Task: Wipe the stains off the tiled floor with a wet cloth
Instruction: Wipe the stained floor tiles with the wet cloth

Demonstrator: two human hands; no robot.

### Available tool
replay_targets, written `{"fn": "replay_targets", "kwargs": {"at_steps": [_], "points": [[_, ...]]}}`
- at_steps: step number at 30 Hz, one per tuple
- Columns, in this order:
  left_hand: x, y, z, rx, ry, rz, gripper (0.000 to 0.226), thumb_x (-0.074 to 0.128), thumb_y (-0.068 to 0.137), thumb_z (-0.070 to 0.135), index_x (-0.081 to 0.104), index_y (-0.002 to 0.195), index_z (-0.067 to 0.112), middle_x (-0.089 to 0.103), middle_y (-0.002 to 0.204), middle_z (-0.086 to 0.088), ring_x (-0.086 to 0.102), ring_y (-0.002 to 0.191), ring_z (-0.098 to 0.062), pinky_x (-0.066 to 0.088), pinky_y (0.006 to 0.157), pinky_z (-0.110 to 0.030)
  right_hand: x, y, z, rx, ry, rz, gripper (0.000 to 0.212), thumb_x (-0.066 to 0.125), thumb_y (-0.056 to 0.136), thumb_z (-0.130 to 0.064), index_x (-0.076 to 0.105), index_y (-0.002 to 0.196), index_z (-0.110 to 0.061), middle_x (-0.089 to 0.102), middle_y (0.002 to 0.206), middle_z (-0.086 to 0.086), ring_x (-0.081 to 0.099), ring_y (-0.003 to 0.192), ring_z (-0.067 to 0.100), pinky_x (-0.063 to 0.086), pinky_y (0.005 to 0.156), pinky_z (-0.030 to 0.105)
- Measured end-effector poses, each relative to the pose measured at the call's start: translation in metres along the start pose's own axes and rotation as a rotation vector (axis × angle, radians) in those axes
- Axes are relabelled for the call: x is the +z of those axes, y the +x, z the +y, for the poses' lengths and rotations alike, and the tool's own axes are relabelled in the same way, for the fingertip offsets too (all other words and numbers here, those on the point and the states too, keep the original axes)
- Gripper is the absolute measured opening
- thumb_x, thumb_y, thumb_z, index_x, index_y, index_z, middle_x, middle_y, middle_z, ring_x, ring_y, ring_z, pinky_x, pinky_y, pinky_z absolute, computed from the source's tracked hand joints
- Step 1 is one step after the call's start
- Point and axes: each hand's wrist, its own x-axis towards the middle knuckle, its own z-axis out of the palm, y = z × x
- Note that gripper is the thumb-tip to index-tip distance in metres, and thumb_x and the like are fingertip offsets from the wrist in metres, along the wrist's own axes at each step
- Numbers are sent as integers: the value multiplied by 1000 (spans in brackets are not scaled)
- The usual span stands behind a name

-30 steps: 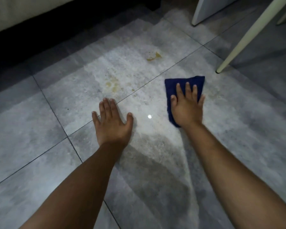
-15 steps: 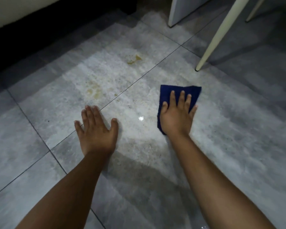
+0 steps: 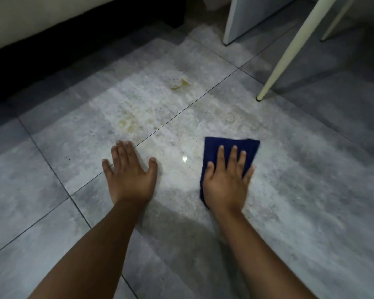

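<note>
Fingers (image 3: 233,155) of the right hand (image 3: 225,182) spread flat, pressing the folded blue cloth (image 3: 212,147) onto the tiled floor (image 3: 311,190) rather than gripping it; left hand (image 3: 130,175) splayed bare on the tile, released, holding nothing, seemingly as a brace. From the cloth, faint yellowish stain (image 3: 127,124) ahead and to the left, beyond the left fingertips across a grout line; darker yellow stain (image 3: 179,84) farther ahead, well apart. Probably calls for a push forward-left, right hand nearer to the far stain, left hand nearer to the faint one.
</note>
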Motion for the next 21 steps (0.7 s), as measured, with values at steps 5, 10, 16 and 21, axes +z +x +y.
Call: {"fn": "replay_targets", "kwargs": {"at_steps": [5,10,16,21], "points": [[0,1,0,11,7,-7,78,17,95,58,2,154,10,-2,162,-10,-4,149,-21,-4,119,-47,-12,64,43,35,-20,39,55,17,101,-45,16,153,-28,7,162,3,-4,148,22,-1,118,51],[0,1,0,-13,-14,-12,78,19,95,57,2,154,11,-3,163,-9,-6,149,-20,-4,119,-47,-19,5,75,281,-2,71,55,18,102,-43,13,154,-25,4,162,6,-4,148,24,-1,117,53],[-1,0,0,-9,-10,-18,78,19,94,58,0,154,11,-4,163,-8,-7,149,-20,-5,119,-47,4,-41,-3,4,-18,26,59,16,98,-44,16,153,-23,7,161,8,-3,148,27,-8,117,50],[1,2,-1,-5,-12,-9,79,18,94,58,2,155,11,-3,163,-9,-6,149,-20,-6,119,-46,-1,38,8,-75,-21,4,56,18,100,-46,16,153,-28,6,162,3,-5,148,22,-6,118,50]]}}
